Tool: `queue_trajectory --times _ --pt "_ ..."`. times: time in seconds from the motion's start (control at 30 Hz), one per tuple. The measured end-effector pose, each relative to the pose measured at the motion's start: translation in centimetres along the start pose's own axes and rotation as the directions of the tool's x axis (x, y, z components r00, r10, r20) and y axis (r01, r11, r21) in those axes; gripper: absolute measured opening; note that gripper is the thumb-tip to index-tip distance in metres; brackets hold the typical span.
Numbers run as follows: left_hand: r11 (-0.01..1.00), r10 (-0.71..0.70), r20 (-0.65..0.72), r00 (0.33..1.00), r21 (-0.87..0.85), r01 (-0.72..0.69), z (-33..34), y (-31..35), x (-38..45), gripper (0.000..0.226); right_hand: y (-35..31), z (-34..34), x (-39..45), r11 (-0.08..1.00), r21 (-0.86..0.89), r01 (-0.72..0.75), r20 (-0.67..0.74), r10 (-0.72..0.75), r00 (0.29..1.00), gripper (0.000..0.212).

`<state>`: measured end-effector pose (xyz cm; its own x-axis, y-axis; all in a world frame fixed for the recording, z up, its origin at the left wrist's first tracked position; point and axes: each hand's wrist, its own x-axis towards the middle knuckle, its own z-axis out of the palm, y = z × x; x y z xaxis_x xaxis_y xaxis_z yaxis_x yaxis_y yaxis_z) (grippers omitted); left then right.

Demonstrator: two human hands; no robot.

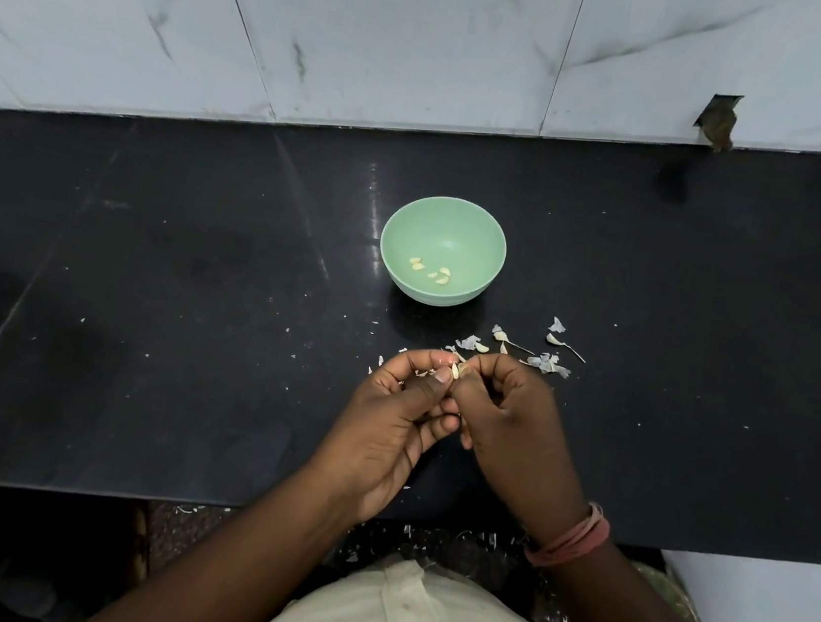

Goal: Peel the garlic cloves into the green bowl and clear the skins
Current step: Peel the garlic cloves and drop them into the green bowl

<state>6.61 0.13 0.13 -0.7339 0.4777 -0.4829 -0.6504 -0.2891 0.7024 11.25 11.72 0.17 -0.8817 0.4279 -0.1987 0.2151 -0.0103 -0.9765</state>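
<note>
A green bowl (398, 226) stands on the black counter (194, 284) and holds several peeled cloves (430, 272). Below it my left hand (401, 413) and my right hand (508, 421) meet over the counter. Both pinch one small garlic clove (456, 371) between thumb and fingertips; most of it is hidden by the fingers. Unpeeled cloves and loose skins (547, 361) lie scattered on the counter just right of and beyond my hands, with one clove (480, 347) close to my fingertips.
A white marble-tiled wall (380, 33) backs the counter, with a dark hole (716, 121) at its base on the right. Small skin flecks dot the counter around my hands and the floor by the front edge (219, 504).
</note>
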Motion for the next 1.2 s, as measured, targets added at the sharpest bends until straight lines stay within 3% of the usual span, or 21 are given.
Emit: queue_trajectory --times 0.33,0.5,0.63,0.67,0.77,0.93,1.07,1.2 --pt "1.000 -0.005 -0.042 0.999 -0.001 0.005 0.0 0.4 -0.3 0.017 0.1 -0.2 -0.3 1.000 -0.008 0.000 0.006 0.000 1.000 0.011" --pt "1.000 -0.020 -0.064 0.998 -0.025 0.019 -0.1 0.3 -0.4 0.015 0.5 -0.8 0.0 0.995 0.089 -0.034 -0.061 0.040 0.997 0.024" --pt "0.999 -0.028 -0.065 0.997 -0.041 0.026 -0.2 0.5 -0.4 0.014 1.0 -0.8 0.2 0.991 -0.132 0.031 -0.134 -0.049 0.990 0.049" --pt "0.999 -0.031 -0.066 0.997 -0.046 0.028 -0.2 0.5 -0.4 0.014 1.2 -0.8 0.3 0.983 -0.180 0.042 -0.145 -0.069 0.987 0.047" --pt "0.998 -0.037 -0.073 0.997 -0.053 0.033 -0.3 0.5 -0.1 0.014 1.8 -0.7 0.5 0.967 -0.240 0.091 -0.128 -0.124 0.984 0.013" --pt "0.997 -0.030 -0.084 0.996 -0.068 0.024 -0.5 0.6 0.4 0.011 1.0 -0.6 0.5 0.961 -0.239 0.140 -0.121 -0.172 0.978 0.035" --pt "0.998 -0.022 -0.091 0.996 -0.060 0.017 -0.5 0.7 0.8 0.010 0.3 -0.6 1.0 0.967 -0.228 0.112 -0.170 -0.152 0.974 0.027" --pt "0.997 -0.020 -0.085 0.996 -0.076 0.014 -0.6 1.0 1.4 0.010 0.8 -0.1 1.3 0.933 -0.305 0.190 -0.098 -0.230 0.968 0.005"
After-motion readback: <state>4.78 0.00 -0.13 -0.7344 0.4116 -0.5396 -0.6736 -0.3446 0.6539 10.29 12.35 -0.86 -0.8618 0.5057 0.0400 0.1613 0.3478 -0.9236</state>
